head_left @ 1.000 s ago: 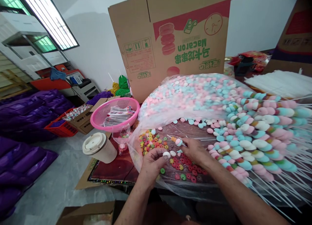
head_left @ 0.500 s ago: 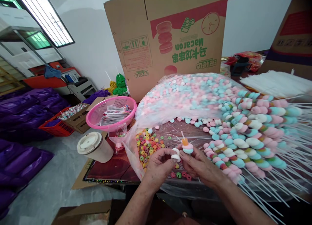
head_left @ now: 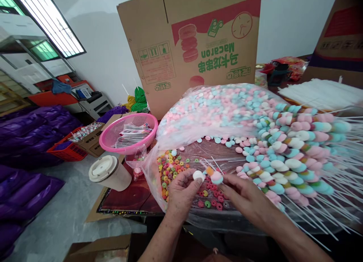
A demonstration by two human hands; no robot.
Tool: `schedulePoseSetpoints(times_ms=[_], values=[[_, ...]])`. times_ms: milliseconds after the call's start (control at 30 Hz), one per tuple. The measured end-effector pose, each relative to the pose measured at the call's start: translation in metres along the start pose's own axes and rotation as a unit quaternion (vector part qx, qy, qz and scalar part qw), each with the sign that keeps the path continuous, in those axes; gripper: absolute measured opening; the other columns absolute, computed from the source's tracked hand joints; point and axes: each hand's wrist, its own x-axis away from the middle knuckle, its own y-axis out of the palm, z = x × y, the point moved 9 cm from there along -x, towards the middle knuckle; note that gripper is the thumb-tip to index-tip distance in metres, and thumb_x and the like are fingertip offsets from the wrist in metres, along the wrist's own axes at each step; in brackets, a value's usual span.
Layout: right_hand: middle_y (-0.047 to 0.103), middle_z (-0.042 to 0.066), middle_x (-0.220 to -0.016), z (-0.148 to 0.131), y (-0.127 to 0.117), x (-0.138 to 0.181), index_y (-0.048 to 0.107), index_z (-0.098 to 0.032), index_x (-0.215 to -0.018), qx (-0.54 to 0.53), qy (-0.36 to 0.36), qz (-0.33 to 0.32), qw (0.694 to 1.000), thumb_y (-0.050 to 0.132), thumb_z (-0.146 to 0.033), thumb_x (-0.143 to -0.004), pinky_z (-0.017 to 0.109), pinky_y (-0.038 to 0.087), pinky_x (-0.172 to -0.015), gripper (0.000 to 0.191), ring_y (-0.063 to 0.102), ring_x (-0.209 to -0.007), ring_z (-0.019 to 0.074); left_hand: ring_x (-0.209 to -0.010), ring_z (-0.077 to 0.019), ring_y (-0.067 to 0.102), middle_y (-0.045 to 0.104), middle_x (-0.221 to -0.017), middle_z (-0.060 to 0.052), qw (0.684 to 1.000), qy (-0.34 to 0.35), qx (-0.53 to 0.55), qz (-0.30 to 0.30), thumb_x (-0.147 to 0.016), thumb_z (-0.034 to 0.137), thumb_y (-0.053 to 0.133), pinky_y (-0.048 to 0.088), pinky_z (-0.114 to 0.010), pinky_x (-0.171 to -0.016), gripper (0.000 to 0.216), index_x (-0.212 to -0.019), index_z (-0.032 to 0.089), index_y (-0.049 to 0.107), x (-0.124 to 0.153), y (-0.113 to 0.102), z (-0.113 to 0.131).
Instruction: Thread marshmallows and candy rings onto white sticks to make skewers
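White candy (head_left: 198, 175) sits pinched between the thumb and fingers of the left hand (head_left: 181, 192), which is nearly closed around it. Just to its right, the right hand (head_left: 241, 194) is drawn nearly closed at the fingertips, holding a stringed piece: an orange bit (head_left: 210, 171) at the upper end and a pink and blue candy (head_left: 217, 178) next to it. How much of the stick runs behind the fingers I cannot tell, and the tip is blurred.

Both hands are held above the near side of the table (head_left: 127, 199), over red rings (head_left: 219, 206) scattered on clear plastic. A heap of mixed coloured rings (head_left: 171, 165) lies beyond the left hand. Farther back, a big clear bag (head_left: 212, 106) bulges with pink, blue and white candies, in front of a cardboard box (head_left: 215, 65) whose print is upside down. Loaded skewers (head_left: 297, 156) are piled to the right, bare ends pointing rightward. On the left stand a lidded cup (head_left: 119, 177) and, behind it, a pink basket (head_left: 127, 149) holding printed packets
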Motion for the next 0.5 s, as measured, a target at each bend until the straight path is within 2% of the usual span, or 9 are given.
schedulePoseSetpoints(times_ms=[100,267,367,500], values=[[0.056,0.0,-0.066,-0.007,-0.002,0.019,0.05,-0.019,-0.069,0.18,-0.055,-0.001,0.982,0.033,-0.033,-0.087,0.024,0.036,-0.055,0.029,0.05,-0.062,0.0125,-0.067,-0.0145,0.063,0.07,-0.074,-0.004,1.0,0.005,-0.002,0.022,-0.055,0.023,0.076,0.054,-0.028,-0.063,0.034,-0.085,0.013,0.064,-0.005,-0.009,0.002],[0.066,0.004,-0.07,0.005,0.003,0.032,0.056,-0.02,-0.079,0.364,-0.059,0.048,0.928,0.027,-0.022,-0.085,0.026,0.037,-0.054,0.03,0.061,-0.065,0.0176,-0.065,-0.0131,0.063,0.071,-0.074,-0.004,0.997,0.043,-0.058,0.025,-0.057,0.023,0.074,0.052,-0.024,-0.062,0.031,-0.085,0.013,0.065,-0.005,-0.012,0.006],[0.068,0.003,-0.069,0.012,0.004,0.027,0.058,-0.022,-0.081,0.437,-0.018,0.041,0.898,0.03,-0.018,-0.083,0.027,0.035,-0.05,0.028,0.064,-0.063,0.0193,-0.063,-0.0128,0.063,0.071,-0.072,-0.004,0.995,0.045,-0.091,0.017,-0.058,0.023,0.074,0.051,-0.023,-0.061,0.03,-0.085,0.014,0.066,-0.001,-0.011,0.009],[0.068,0.001,-0.067,0.011,0.002,0.024,0.059,-0.024,-0.079,0.475,0.008,0.028,0.88,0.036,-0.017,-0.079,0.026,0.032,-0.046,0.024,0.064,-0.059,0.0189,-0.064,-0.0121,0.062,0.071,-0.072,-0.003,0.997,0.02,-0.07,-0.015,-0.056,0.021,0.074,0.05,-0.021,-0.061,0.034,-0.087,0.014,0.064,0.003,-0.004,0.01]])
